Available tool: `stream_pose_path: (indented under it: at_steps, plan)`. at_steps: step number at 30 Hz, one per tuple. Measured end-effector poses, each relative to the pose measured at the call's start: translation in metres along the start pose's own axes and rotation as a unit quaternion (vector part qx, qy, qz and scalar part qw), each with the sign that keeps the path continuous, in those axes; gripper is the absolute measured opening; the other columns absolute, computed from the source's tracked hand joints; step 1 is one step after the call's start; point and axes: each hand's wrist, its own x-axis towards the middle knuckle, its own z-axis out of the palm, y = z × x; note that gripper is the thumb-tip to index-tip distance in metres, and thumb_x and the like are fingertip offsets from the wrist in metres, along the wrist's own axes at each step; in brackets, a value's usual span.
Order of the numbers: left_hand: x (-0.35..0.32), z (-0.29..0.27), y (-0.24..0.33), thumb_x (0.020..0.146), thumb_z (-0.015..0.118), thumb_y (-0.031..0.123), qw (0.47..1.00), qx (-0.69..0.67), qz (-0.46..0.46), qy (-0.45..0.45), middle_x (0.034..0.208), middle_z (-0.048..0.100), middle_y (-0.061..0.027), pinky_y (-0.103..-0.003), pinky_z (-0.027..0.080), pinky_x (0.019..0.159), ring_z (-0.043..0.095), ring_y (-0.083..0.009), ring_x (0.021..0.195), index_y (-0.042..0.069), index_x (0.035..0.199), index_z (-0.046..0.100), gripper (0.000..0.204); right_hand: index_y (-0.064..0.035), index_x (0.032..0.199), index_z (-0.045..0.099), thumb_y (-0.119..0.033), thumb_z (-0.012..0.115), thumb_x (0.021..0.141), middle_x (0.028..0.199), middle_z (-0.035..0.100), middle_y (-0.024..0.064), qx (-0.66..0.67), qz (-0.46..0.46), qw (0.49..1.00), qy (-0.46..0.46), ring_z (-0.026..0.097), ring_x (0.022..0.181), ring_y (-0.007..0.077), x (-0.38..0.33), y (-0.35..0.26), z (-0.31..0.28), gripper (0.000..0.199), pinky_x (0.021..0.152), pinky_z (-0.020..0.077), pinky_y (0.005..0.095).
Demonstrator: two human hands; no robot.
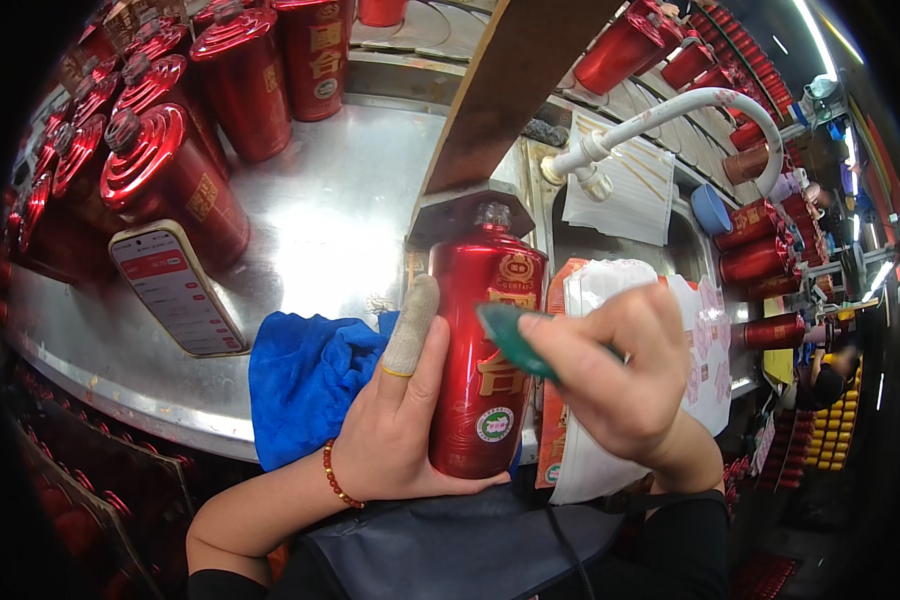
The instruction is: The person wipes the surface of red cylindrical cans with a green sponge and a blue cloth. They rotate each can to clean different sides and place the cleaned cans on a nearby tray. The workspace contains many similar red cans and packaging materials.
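Note:
A glossy red bottle [460, 340] with gold lettering and a small round white-and-green emblem stands in front of me, its neck pointing away. My left hand [395, 435] grips it from the left side and under its base. One finger of that hand wears a pale fabric finger cover [411, 330], and a beaded bracelet circles the wrist. In my right hand [630, 375], closed fingers pinch a flat green scraper-like piece [515, 343] over the bottle's front; whether it touches the surface is unclear. A crumpled blue cloth [305, 375] lies beside my left hand.
Several red bottles [175, 170] crowd the steel worktop [340, 190] at left, near a propped phone [175, 295]. A brown post [495, 95] rises behind the bottle. Right are decal sheets [710, 350], a white curved tap [660, 118] and a blue bowl [711, 209].

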Motion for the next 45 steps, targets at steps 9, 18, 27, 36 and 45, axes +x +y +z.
stream_pose_path:
  at_steps: [9,18,27,36,45]
  plan:
    - [0.000,0.000,0.000,0.068,0.094,0.049,1.000,-0.004,-0.002,-0.002,0.162,0.017,-0.0419,-0.051,0.031,0.122,0.023,-0.0543,0.153,-0.012,0.159,0.016,0.135,-0.0076,0.106,0.078,-0.001,0.078,0.061,0.083,0.060,0.0016,0.043,0.021,0.999,-0.019,0.052,0.072,0.0217,0.003,0.001,-0.007,0.046,0.061,0.0426,0.0338]
    - [0.001,-0.001,0.001,0.068,0.094,0.051,1.000,0.016,0.004,-0.011,0.161,0.017,-0.0432,-0.053,0.031,0.122,0.022,-0.0560,0.152,-0.013,0.159,0.015,0.136,-0.0066,0.102,0.077,-0.004,0.083,0.077,0.077,0.059,0.0037,0.130,0.158,0.979,0.021,0.052,0.073,0.0216,-0.002,0.033,-0.005,0.026,0.065,0.0405,0.0349]
    - [-0.001,-0.002,0.003,0.067,0.094,0.054,0.999,0.047,0.005,-0.018,0.161,0.014,-0.0444,-0.053,0.036,0.119,0.022,-0.0573,0.151,-0.013,0.159,0.012,0.141,-0.0048,0.105,0.077,-0.002,0.078,0.080,0.090,0.070,0.0044,0.060,0.069,0.995,0.033,0.057,0.073,0.0173,0.008,0.048,0.001,0.026,0.066,0.0456,0.0306]
    - [-0.008,-0.001,0.001,0.057,0.102,0.048,0.995,0.008,-0.069,-0.075,0.162,0.023,-0.0331,-0.047,0.027,0.122,0.035,-0.0432,0.147,-0.010,0.161,-0.008,0.162,-0.0128,0.108,0.078,-0.004,0.076,0.074,0.086,0.067,0.0007,0.296,0.121,0.947,-0.016,0.057,0.081,0.0210,-0.017,0.013,0.003,0.036,0.076,0.0448,0.0358]
    - [-0.007,-0.008,0.018,0.067,0.098,0.032,0.982,0.102,-0.124,-0.098,0.164,0.012,-0.0402,-0.054,0.023,0.124,0.019,-0.0538,0.153,-0.010,0.161,0.000,0.142,-0.0121,0.095,0.071,-0.013,0.075,0.080,0.089,0.063,-0.0003,0.287,0.038,0.957,0.015,0.061,0.089,0.0207,-0.052,-0.050,0.004,0.016,0.082,0.0476,0.0367]
